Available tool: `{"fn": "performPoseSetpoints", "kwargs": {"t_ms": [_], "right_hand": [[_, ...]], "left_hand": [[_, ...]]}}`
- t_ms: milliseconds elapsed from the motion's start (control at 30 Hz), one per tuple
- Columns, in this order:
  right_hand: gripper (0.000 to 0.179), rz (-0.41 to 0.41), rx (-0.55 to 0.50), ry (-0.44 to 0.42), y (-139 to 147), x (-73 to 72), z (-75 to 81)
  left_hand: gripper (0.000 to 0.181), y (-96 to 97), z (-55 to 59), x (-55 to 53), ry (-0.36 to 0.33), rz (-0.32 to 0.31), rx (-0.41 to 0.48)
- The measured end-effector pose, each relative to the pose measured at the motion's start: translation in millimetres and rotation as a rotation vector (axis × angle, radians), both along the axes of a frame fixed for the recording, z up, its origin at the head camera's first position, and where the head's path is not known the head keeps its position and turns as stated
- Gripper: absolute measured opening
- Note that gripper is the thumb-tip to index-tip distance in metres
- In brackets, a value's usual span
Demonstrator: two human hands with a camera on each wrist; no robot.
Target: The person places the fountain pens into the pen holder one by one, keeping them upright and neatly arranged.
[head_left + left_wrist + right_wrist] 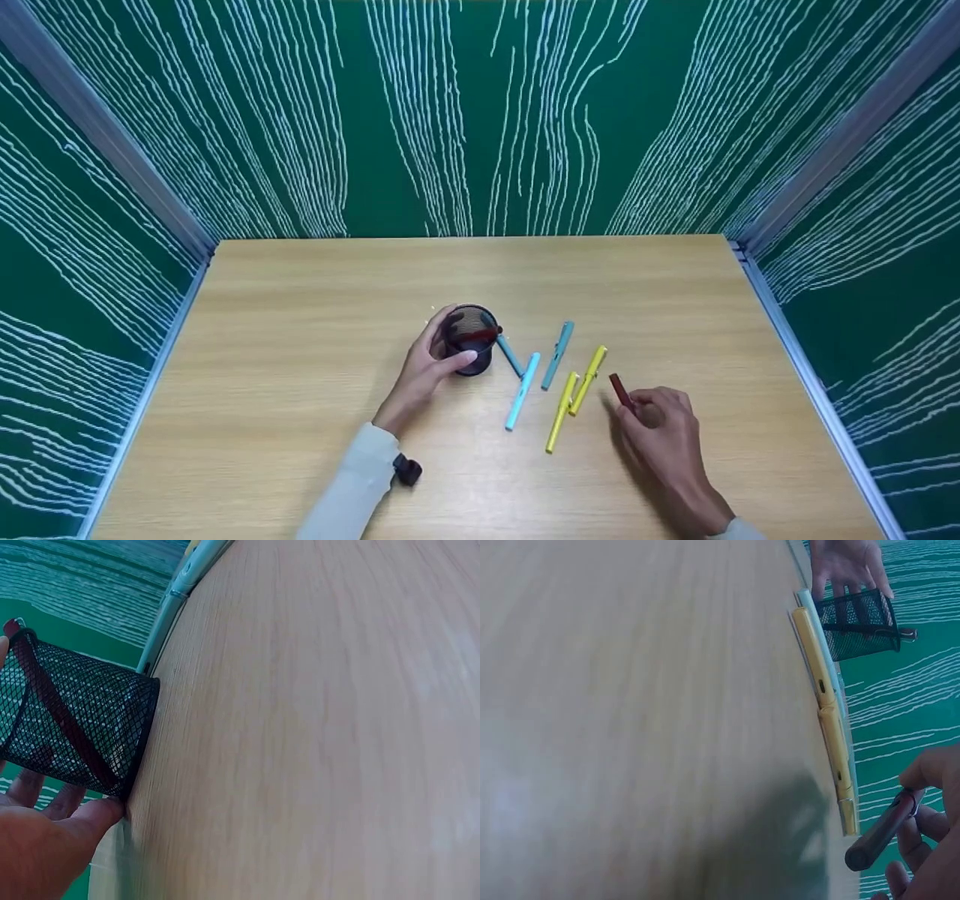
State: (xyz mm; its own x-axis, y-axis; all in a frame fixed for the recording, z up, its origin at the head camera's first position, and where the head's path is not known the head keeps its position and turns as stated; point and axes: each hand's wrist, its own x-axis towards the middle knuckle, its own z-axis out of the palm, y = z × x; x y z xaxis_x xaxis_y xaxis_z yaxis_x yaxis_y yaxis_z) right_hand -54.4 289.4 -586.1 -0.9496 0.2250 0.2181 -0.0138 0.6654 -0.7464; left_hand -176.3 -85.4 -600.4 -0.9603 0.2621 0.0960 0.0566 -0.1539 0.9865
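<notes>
Plainly, dark-red pen [620, 390] pinched in right fingers [930, 765], 1 end protruding.

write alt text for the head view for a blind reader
A person's left hand holds a black mesh cup containing a dark red pen, while the right hand holds another dark red pen over a wooden table. Between them lie three blue pens and two yellow pens. A white-streaked green wall stands behind.

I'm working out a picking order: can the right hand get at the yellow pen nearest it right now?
Probably yes, but not freely: nothing appears to stand between the right hand and that yellow pen. However, it pinches a dark red pen, which it would likely need to release first.
</notes>
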Motion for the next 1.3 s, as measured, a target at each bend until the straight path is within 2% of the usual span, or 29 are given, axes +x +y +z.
{"fn": "performPoseSetpoints", "kwargs": {"t_ms": [167, 300, 833, 933, 1167, 1300], "right_hand": [[0.018, 0.019, -0.008, 0.060, -2.9, -3.7, 4.2], [0.017, 0.021, -0.019, 0.075, -5.1, -7.7, 7.5], [0.016, 0.073, -0.086, 0.037, -20.7, -30.8, 24.3], [0.017, 0.089, -0.120, 0.052, -23.5, -38.1, 30.1], [0.014, 0.103, -0.176, 0.099, -30.7, -55.8, 45.8], [0.014, 0.108, -0.192, 0.104, -34.7, -63.6, 51.4]], "left_hand": [[0.088, -1.0, 0.5, -0.7, 0.025, -0.001, -0.020], [0.088, -1.1, 0.8, -1.6, 0.035, -0.002, -0.036], [0.089, -1.9, 1.7, -2.0, 0.019, 0.012, -0.071], [0.088, -1.8, 2.8, -1.8, 0.016, 0.016, -0.067], [0.090, -0.5, 0.5, -2.0, 0.013, -0.017, 0.026], [0.090, -0.1, 0.2, -2.4, 0.022, -0.006, 0.010]]}}
